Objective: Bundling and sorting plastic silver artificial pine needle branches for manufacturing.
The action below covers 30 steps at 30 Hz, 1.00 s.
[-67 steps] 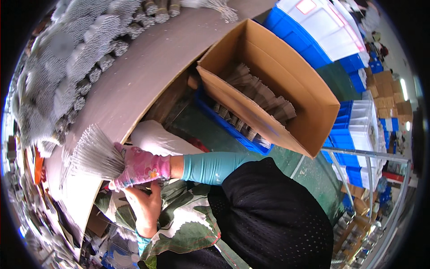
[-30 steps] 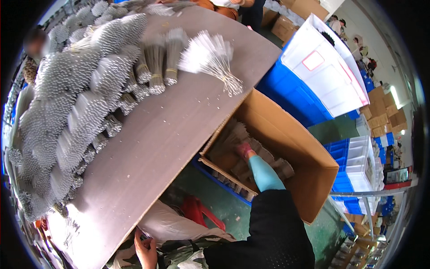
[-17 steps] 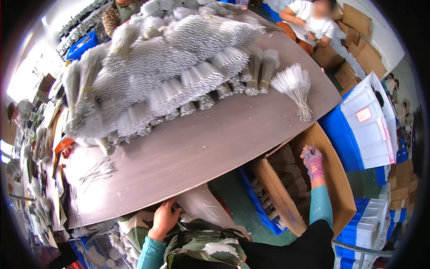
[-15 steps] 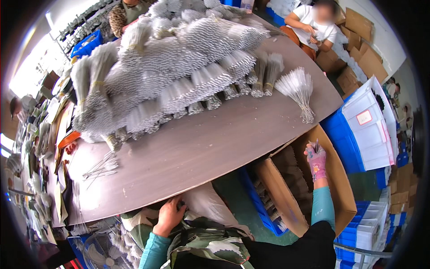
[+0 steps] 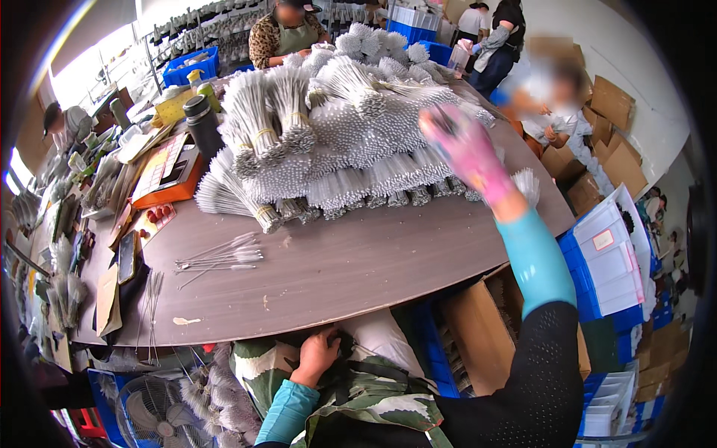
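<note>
My right hand (image 5: 467,153), in a pink patterned glove, is raised over the right end of a big pile of bundled thin wire brushes (image 5: 336,142) with pale bristles. Motion blurs it; a slim dark metal tool (image 5: 444,118) shows at its fingers. Behind my right wrist a fanned brush bundle (image 5: 527,185) lies partly hidden. Bare and with curled fingers, my left hand (image 5: 317,356) rests at the table's near edge against my camouflage apron (image 5: 261,373); what it may hold is hidden. Several loose wire brushes (image 5: 220,257) lie on the table's left part.
An open cardboard box (image 5: 478,336) stands below the table's right edge, beside blue and white crates (image 5: 597,261). Along the left lie a phone (image 5: 128,255), an orange box (image 5: 168,175) and a dark flask (image 5: 202,123). A fan (image 5: 157,411) stands below. Other people sit or stand beyond the table.
My right hand has moved up and forward from over the cardboard box to above the brush pile. The view has shifted; my left hand stays by the table edge.
</note>
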Tool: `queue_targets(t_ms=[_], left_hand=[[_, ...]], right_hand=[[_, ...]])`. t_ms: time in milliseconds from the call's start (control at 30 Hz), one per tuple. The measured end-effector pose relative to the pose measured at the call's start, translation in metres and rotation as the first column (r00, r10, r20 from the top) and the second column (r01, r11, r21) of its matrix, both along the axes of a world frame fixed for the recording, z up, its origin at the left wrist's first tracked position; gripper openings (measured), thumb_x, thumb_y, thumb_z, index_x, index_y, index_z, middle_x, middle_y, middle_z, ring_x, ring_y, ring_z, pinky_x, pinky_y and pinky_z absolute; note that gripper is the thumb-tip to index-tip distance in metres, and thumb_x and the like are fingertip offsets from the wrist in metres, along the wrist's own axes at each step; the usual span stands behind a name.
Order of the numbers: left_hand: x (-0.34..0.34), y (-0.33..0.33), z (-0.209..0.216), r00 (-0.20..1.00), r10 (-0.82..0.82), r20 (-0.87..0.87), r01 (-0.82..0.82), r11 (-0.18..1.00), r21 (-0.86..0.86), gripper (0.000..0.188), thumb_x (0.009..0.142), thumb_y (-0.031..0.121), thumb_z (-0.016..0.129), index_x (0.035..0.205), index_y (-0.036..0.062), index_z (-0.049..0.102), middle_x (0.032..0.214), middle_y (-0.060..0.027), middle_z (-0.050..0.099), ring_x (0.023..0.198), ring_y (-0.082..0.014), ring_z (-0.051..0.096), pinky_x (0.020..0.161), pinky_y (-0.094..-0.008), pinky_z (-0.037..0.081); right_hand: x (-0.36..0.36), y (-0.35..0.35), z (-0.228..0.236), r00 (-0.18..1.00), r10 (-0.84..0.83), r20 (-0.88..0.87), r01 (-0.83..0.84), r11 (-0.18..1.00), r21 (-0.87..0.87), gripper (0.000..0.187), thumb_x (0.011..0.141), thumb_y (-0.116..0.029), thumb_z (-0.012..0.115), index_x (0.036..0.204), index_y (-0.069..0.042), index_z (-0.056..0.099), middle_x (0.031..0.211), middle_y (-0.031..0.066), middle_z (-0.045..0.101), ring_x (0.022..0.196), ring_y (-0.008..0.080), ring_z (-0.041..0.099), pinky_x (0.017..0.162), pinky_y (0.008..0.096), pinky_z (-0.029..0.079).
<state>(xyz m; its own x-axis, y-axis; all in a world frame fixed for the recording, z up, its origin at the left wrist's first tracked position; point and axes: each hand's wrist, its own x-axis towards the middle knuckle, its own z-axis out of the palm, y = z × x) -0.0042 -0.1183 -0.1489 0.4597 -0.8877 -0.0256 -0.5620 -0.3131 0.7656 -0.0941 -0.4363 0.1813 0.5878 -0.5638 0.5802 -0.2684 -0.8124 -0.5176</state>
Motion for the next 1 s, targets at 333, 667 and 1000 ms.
queue_targets(t_ms=[333,667,1000], left_hand=[[0.013,0.0,0.005,0.987,0.061,-0.148,-0.073,0.994,-0.079,0.031,0.076,0.02,0.064,0.103,0.0062,0.062,0.09,-0.0129,0.066,0.083,-0.0302,0.064,0.072,-0.0382,0.051],[0.013,0.006,0.004,0.974,0.034,-0.224,-0.053,0.996,-0.076,0.032,0.076,0.016,0.065,0.104,0.0024,0.062,0.088,-0.0143,0.067,0.082,-0.0253,0.066,0.072,-0.0328,0.052],[0.012,0.003,0.016,0.774,-0.065,-0.63,-0.046,0.986,-0.158,0.032,0.082,0.013,0.065,0.11,-0.0013,0.059,0.098,-0.0107,0.065,0.089,-0.0184,0.062,0.08,-0.0297,0.048]], right_hand=[[0.175,-0.039,0.042,0.453,-0.434,-0.779,0.348,0.89,-0.294,0.052,0.078,-0.033,0.051,0.114,0.003,0.058,0.124,0.0208,0.052,0.114,0.0349,0.052,0.096,0.0424,0.04],[0.099,-0.088,0.046,0.713,-0.122,-0.691,-0.112,0.952,-0.284,0.042,0.085,-0.028,0.051,0.117,-0.001,0.057,0.122,0.0167,0.054,0.11,0.0293,0.055,0.094,0.0361,0.042],[-0.061,0.045,-0.025,0.893,0.16,0.422,-0.435,0.55,0.713,0.037,0.086,-0.025,0.062,0.114,-0.002,0.058,0.102,0.006,0.063,0.088,0.0106,0.06,0.074,0.0261,0.05]])
